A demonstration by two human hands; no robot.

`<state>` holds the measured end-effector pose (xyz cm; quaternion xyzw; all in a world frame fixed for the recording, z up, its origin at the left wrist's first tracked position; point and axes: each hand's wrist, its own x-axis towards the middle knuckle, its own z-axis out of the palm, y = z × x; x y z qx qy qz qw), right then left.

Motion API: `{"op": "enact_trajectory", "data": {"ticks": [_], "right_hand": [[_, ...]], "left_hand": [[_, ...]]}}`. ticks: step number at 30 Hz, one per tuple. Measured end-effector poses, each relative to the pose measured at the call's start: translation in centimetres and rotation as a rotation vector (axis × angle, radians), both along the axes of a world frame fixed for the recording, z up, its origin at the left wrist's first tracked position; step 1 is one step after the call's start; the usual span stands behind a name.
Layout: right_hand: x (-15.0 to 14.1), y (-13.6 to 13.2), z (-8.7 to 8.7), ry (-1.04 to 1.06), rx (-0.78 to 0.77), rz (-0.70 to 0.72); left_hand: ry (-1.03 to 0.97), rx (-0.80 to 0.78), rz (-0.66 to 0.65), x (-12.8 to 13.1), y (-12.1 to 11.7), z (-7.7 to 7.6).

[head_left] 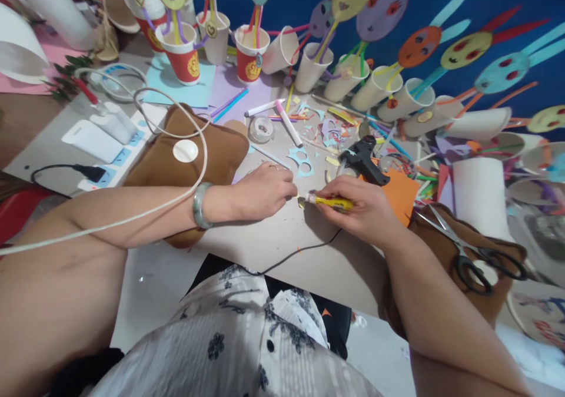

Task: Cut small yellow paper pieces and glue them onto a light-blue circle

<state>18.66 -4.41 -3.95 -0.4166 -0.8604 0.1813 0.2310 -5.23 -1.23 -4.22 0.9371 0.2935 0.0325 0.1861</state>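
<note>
My right hand (359, 211) grips a short yellow marker (333, 202) with a pale front end, held almost level and pointing left. Its end is at a small dark-and-yellow scrap (301, 202) on the table. My left hand (265, 192) rests on the tabletop just left of that scrap, thumb and fingertips pinched together. A tiny pale piece seems to be at those fingertips, too small to make out. Beyond the right hand lies a black glue gun (364, 160) beside a sheet of orange paper (401, 194).
Paper cups with rabbit-faced figures, such as a red cup (183, 61), line the back. Scissors (470, 250) lie on a brown cushion at right. A white cable (204, 167) loops above my left forearm near a power strip (112, 170). Paper scraps (301, 160) and markers (289, 124) litter the middle.
</note>
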Motion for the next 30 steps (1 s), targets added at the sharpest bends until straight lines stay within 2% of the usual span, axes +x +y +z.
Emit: {"op": "enact_trajectory", "data": {"ticks": [2,6,9,22,30], "right_hand": [[-0.1,0.0,0.1,0.005,-0.018,-0.005],[-0.3,-0.1,0.4,0.004,-0.057,0.005],[-0.4,-0.3,0.5,-0.005,-0.068,0.005],[-0.5,-0.6,-0.2,-0.126,0.017,0.067],[-1.7,-1.5,-0.3,-0.388,0.184,0.103]], "left_hand": [[-0.012,0.036,-0.040,-0.1,-0.1,0.0],[-0.012,0.161,-0.200,-0.2,-0.7,-0.4],[-0.003,0.237,-0.257,-0.2,-1.3,-0.8],[0.109,0.217,-0.272,0.1,-1.8,-0.3],[0.127,0.187,-0.277,0.3,-1.7,-0.4]]}}
